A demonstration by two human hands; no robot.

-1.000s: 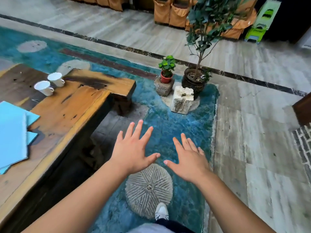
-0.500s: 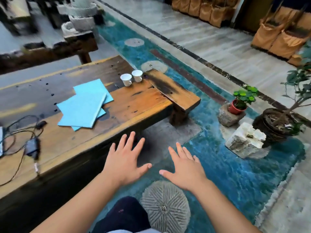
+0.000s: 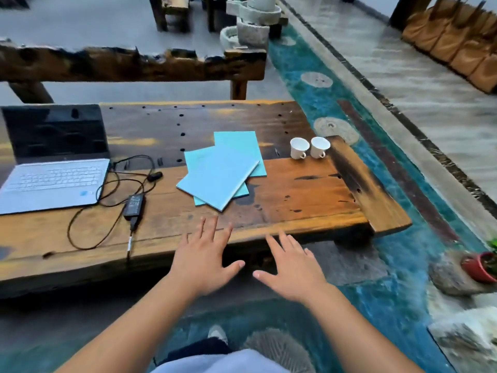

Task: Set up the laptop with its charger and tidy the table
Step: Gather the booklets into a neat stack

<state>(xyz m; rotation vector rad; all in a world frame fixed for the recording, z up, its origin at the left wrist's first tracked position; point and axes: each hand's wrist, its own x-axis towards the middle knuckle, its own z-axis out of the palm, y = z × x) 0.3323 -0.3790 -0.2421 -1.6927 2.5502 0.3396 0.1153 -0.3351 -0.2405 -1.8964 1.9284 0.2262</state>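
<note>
An open silver laptop [image 3: 51, 179] with a dark screen sits at the left of the low wooden table [image 3: 309, 192]. Right of it lies a black charger brick [image 3: 133, 205] with its loose tangled cable [image 3: 113, 184]. Several light blue booklets [image 3: 223, 173] lie fanned in the middle, and two white cups [image 3: 309, 148] stand at the right. My left hand [image 3: 204, 259] and right hand [image 3: 293, 267] hover spread and empty over the table's near edge, palms down, touching nothing.
A rough wooden bench [image 3: 129, 63] runs behind the table. Stone millstones [image 3: 250, 28] stand beyond it. A red plant pot [image 3: 481, 267] on a stone and a white stone block [image 3: 468, 343] sit on the blue floor at the right. My shoe [image 3: 217, 335] shows below.
My view has swung left from the plants and floor onto the table, bringing the laptop and charger into sight. Both hands stay spread and empty in front of me.
</note>
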